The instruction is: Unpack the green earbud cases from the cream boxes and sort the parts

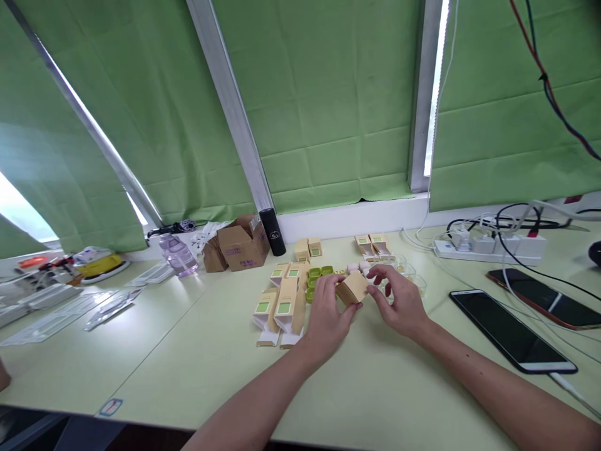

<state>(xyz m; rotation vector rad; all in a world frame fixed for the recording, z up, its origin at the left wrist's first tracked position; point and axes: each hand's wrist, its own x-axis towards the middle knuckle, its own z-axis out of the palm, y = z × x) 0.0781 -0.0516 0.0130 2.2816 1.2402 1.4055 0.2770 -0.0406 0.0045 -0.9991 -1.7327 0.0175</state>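
Note:
My left hand (325, 313) is wrapped around a small tan cardboard box (353, 288), held tilted just above the table. At the box's right edge, the thumb and forefinger of my right hand (398, 297) close on its corner. Left of my left hand lie several matching boxes (291, 304) with green windows, some with white end flaps open. Small green square cups (320, 272) sit behind my left hand, partly hidden by it. Pale pink-white pieces (359, 267) and clear round cups (407, 269) are behind my right hand.
Further back stand more tan boxes (308, 248), open-ended boxes (374, 247), a brown carton (243, 243) and a black cylinder (272, 232). A clear bottle (178, 255) is at left. Right are a phone (511, 329), another phone (549, 297) and a power strip (488, 247) with trailing cables.

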